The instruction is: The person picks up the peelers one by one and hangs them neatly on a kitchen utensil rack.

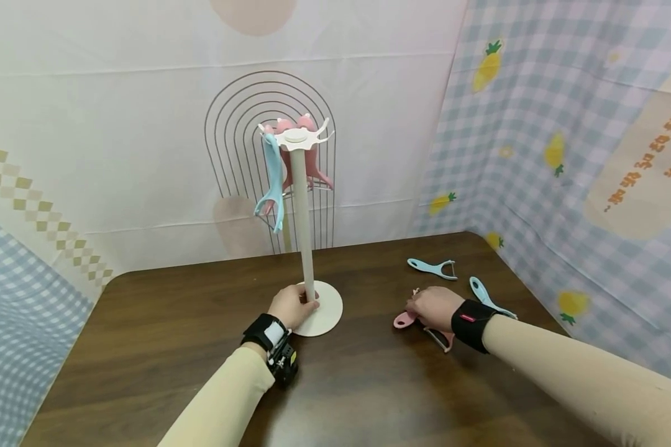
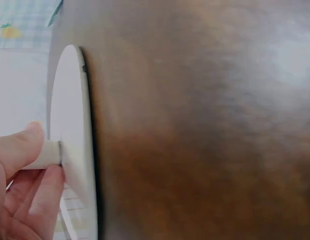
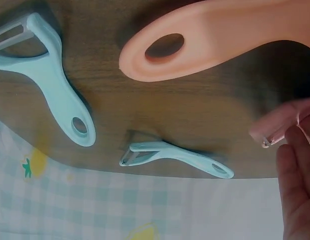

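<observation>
My left hand (image 1: 293, 306) grips the pole of a white hook stand (image 1: 303, 217) just above its round base (image 1: 328, 304); in the left wrist view, thumb and fingers (image 2: 49, 195) curl round the pole. A light-blue peeler (image 1: 274, 180) and several pink peelers (image 1: 314, 164) hang from the stand's hooks. My right hand (image 1: 436, 307), low over the table, pinches a pink peeler (image 3: 281, 122), mostly hidden by the fingers. By that hand are a pink handle (image 1: 405, 320) with a hole and a peeler blade (image 1: 438, 339). A large pink handle (image 3: 210, 40) fills the right wrist view's top.
Two light-blue peelers lie on the brown table (image 1: 201, 347): one farther back (image 1: 433, 267), one (image 1: 483, 295) just beyond the right wrist. Patterned cloth (image 1: 509, 155) hangs behind and at the right. Empty hooks (image 1: 325, 128) stick out on the stand's right.
</observation>
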Motion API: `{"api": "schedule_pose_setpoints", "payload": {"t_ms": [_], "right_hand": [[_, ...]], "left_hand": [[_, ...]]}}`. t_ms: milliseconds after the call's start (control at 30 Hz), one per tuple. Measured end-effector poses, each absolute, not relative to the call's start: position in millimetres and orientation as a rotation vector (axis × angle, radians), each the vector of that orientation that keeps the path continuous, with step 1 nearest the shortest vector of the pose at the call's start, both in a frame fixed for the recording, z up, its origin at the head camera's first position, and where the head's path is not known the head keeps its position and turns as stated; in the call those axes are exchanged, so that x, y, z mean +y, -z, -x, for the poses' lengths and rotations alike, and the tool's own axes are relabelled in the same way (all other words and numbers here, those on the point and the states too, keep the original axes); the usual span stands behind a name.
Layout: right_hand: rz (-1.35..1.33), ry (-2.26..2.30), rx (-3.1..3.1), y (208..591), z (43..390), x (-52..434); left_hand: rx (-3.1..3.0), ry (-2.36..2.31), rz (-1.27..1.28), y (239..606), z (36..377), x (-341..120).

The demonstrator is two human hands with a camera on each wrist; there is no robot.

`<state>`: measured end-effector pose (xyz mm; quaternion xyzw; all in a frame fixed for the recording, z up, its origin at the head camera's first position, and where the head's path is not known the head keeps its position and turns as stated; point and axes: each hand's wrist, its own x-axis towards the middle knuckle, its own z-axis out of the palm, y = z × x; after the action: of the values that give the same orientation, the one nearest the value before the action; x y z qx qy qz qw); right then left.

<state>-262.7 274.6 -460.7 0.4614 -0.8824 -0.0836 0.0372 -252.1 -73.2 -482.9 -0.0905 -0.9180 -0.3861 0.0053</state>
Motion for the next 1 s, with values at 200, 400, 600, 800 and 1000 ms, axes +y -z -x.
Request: {"api": "schedule_pose_setpoints", "payload": {"t_ms": [200,400,600,800,1000], "right_hand": [[-1.325,0.205,-2.802,463,263,271],[-1.254,0.150,-2.884,464,262,266],[-1.227,0.185,-2.885,463,263,263],[-1.204,0.212,-2.864,464,265,261],[-1.166,0.196,-2.891,459,267,256]], "left_hand": [[-2.887,1.181,0.296,483,252,-71],[-2.918,1.133,0.325,482,256,-72],[-2.938,1.101,0.354,480,256,-69],[-2.933,1.132,0.354,481,257,-68],[-2.931,1.107,0.383,484,258,-69]]}}
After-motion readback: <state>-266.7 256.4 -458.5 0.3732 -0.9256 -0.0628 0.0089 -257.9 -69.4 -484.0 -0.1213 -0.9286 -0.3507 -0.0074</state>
